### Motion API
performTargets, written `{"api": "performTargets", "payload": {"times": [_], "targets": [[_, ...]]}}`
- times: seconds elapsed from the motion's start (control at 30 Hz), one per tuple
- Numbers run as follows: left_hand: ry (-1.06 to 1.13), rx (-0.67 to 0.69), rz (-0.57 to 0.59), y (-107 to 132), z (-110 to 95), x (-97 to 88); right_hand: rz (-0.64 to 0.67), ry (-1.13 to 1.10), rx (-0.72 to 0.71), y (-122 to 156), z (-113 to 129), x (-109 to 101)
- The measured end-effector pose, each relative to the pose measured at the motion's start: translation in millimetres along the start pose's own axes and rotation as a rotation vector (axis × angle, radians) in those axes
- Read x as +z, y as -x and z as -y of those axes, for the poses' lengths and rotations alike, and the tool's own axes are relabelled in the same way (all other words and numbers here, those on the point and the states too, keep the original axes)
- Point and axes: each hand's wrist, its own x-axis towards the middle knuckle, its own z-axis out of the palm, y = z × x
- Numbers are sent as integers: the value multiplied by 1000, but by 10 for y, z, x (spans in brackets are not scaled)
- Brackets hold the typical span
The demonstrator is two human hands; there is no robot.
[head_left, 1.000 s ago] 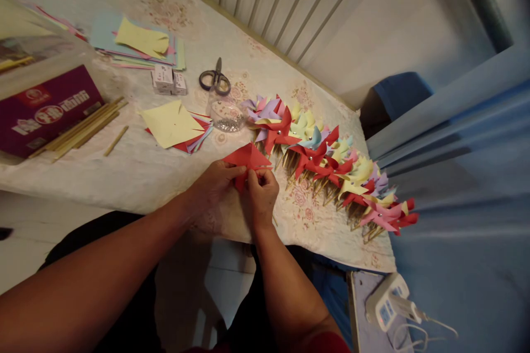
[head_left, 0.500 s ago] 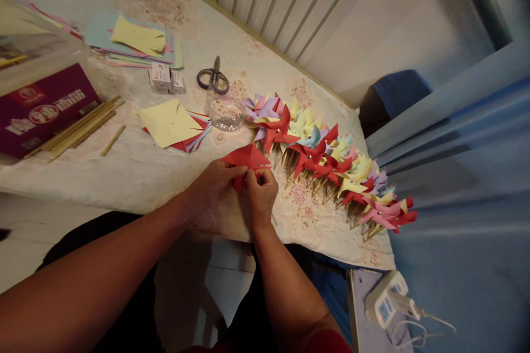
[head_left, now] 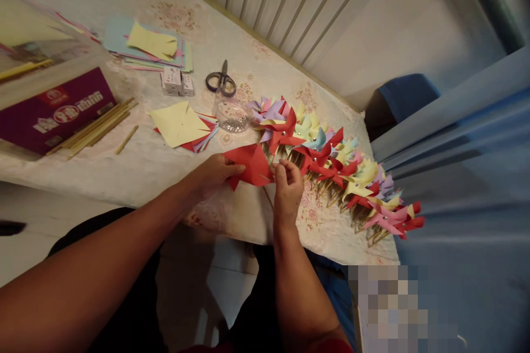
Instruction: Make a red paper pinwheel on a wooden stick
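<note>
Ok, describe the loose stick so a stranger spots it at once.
On the flowered tablecloth, find the purple panel with white lettering at the picture's left. A bundle of sticks lies along its lower edge; just right of that lies the loose stick. Lying apart, it looks shorter than they do.

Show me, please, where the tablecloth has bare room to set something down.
Bare tablecloth shows in front of the slit yellow paper, between the short stick and the left hand; another patch lies between the scissors and the slatted panel. Pinwheels crowd the right, the purple-labelled container and sticks the left.
</note>
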Motion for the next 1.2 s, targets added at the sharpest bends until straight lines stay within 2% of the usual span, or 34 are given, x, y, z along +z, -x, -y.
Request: {"api": "performTargets", "payload": {"times": [0.1, 0.17, 0.23, 0.33, 0.53, 0.77, 0.87, 1.03, 1.13, 1.2], "targets": [[-101, -71, 43, 35, -26, -16, 251, -35, 98, -66, -33, -50], [-165, -66, 52, 50, -40, -8, 373, -98, 198, -66, -76, -47], [-210, -32, 70, 48, -42, 2, 446, -138, 260, -48, -112, -34], [-269, 45, 105, 25, -24, 12, 477, -106, 258, -19, -121, -21], [-335, 147, 127, 13, -13, 23, 451, 71, 214, 9, -57, 9], [-377, 132, 79, 23, -29, 47, 406, 199, 161, 33, -15, 52], [-221, 39, 110, 32, -30, 41, 355, 155, 180, 34, -95, 71], [127, -94, 109, 42, -46, 19, 191, -122, 260, 17, -282, 131], [271, -121, 105, 46, -16, 54, 84, -201, 235, 9, -292, 163], [337, -90, 117, 60, 29, 114, 40, -216, 233, 18, -260, 180]]}}
